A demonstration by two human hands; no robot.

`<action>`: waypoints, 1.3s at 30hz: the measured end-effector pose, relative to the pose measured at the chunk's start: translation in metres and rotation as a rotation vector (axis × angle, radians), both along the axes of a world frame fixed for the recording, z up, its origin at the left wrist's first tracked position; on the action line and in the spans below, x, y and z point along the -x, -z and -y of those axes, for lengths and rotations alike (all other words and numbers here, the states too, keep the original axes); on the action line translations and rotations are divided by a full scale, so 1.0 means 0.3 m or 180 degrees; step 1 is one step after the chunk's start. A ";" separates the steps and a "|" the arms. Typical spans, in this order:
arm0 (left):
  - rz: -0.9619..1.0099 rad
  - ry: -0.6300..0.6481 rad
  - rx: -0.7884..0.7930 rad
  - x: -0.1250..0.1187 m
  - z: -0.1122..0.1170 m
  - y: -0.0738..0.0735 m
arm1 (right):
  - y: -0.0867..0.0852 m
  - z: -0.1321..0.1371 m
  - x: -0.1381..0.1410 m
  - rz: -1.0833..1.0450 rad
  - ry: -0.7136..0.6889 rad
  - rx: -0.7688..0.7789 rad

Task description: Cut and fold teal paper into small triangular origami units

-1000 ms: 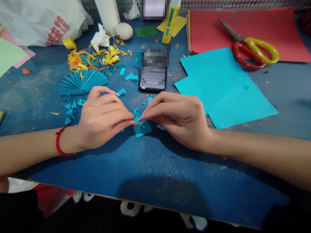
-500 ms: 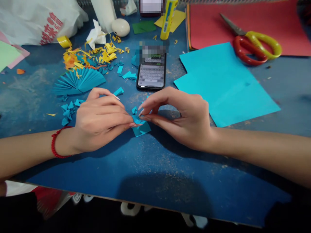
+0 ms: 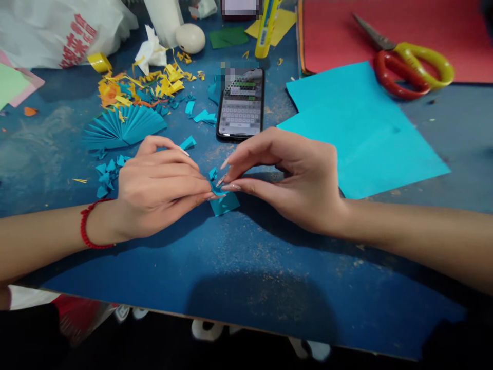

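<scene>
My left hand (image 3: 159, 187) and my right hand (image 3: 288, 177) meet at the middle of the blue table (image 3: 239, 267). Both pinch a small piece of turquoise paper (image 3: 223, 201) that lies on the table between the fingertips. The left hand's fingers press together on its left edge, and a red bracelet (image 3: 85, 231) circles that wrist. The right hand's thumb and fingers close on the folded top part of the paper, with the fingers arched above it.
A phone (image 3: 241, 105) lies just beyond the hands. A pleated turquoise paper fan (image 3: 123, 128), small folded turquoise bits (image 3: 108, 174) and yellow scraps (image 3: 154, 85) lie at the left. A turquoise sheet (image 3: 362, 128), red paper (image 3: 346, 31), scissors (image 3: 408, 64) and a glue stick (image 3: 265, 31) are at the right and back.
The right hand's fingers have lifted and arched higher over the small paper. The left hand stays pressed on it. The view has shifted slightly.
</scene>
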State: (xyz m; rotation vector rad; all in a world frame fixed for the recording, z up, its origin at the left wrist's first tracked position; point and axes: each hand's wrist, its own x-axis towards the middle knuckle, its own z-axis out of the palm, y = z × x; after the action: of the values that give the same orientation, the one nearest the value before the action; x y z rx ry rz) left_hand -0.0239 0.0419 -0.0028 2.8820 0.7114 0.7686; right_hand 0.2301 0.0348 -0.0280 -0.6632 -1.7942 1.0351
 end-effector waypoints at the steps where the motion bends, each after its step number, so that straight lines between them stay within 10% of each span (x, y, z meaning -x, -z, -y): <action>1: -0.0007 0.0000 0.0005 -0.001 0.000 -0.001 | -0.001 -0.001 0.000 -0.0014 -0.0041 -0.0033; 39: 0.0583 0.0217 0.0048 0.007 -0.025 0.034 | 0.005 0.007 0.005 -0.0354 0.0112 0.0096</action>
State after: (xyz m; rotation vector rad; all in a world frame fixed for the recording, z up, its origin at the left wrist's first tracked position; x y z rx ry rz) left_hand -0.0260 0.0495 -0.0129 2.7593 0.5920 0.9968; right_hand 0.2285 0.0327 -0.0296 -0.6409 -1.6681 1.0569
